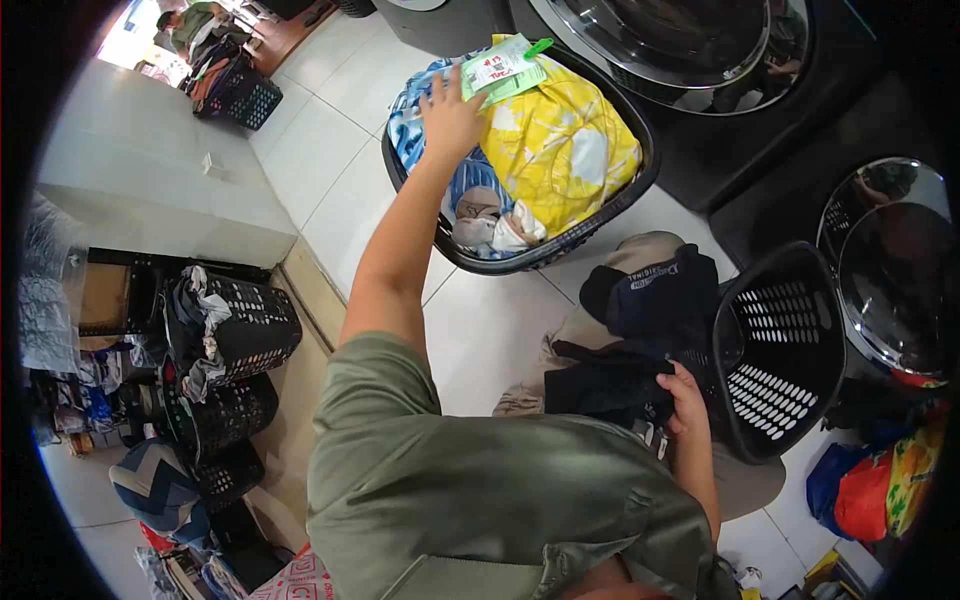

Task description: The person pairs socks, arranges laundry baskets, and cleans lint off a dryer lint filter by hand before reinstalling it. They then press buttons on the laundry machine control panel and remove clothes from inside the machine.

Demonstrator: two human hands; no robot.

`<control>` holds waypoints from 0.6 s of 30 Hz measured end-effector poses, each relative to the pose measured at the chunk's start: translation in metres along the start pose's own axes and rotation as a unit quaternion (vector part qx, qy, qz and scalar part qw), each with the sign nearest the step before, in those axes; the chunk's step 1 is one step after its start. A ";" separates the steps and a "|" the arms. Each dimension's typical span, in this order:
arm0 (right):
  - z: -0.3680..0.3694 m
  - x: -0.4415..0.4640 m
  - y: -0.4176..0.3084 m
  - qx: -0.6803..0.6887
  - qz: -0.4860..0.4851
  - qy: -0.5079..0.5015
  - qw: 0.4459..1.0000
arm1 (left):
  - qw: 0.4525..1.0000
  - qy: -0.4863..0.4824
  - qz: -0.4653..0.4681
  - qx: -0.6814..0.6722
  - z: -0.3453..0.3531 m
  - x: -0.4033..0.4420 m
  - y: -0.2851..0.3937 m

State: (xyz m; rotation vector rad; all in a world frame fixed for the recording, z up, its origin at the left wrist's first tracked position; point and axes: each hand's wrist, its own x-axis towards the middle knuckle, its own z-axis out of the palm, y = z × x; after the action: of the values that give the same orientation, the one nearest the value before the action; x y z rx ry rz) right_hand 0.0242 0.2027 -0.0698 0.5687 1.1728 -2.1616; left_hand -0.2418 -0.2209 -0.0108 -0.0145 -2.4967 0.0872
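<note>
While my left hand (452,118) is resting on the laundry in the loaded basket (490,266) on the far side, my right hand (688,402) is holding on to a black garment (605,392) near my lap, so my 2 hands are working at 2 separate places. As I am judging it, the step in hand is the handling of folded or gathered laundry, with 1 hand minding the pile and 1 hand minding the dark piece. Any next move, I am thinking, is calling for a secure pinch on the right and a light touch on the left, since a paper tag (497,72) is lying over the yellow cloth (565,140) with a green clip (540,47) at its right end. My left arm is stretching well out from near to far, elbow slightly bent, palm facing down, fingers spreading over the blue cloth (405,125); whether they are touching the tag's left edge, I cannot tell. My right arm is bending close to my side, thumb and fingers pinching the garment's right edge. Farther off, a dark piece with light lettering (665,300) is lying over my knee, and a second black basket (775,345) is standing just to the right.
</note>
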 end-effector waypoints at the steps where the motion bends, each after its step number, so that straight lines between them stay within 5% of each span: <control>1: 0.001 0.002 -0.002 0.000 0.003 0.000 1.000 | 0.998 0.001 0.042 0.050 0.016 0.009 -0.009; 6: -0.001 0.006 -0.004 -0.004 0.030 -0.002 1.000 | 0.987 -0.020 0.115 0.108 0.025 0.078 -0.031; 9: 0.007 0.006 -0.007 0.009 0.026 0.006 1.000 | 0.984 0.049 0.164 0.055 0.014 0.103 -0.029; 11: 0.010 0.006 -0.010 0.009 0.028 0.005 1.000 | 0.988 -0.070 0.136 0.024 0.014 0.110 -0.028; 15: -0.002 0.008 -0.005 -0.011 0.026 0.006 1.000 | 0.987 -0.071 0.141 -0.018 -0.016 0.096 -0.002; 18: -0.015 0.005 0.000 0.002 0.008 0.016 1.000 | 0.976 0.087 0.182 -0.087 -0.072 0.069 0.047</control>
State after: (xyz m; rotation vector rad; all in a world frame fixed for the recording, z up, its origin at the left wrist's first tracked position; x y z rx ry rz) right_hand 0.0218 0.2136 -0.0804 0.6149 1.1770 -2.1489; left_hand -0.2544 -0.1679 0.0851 -0.5296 -2.2914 0.0169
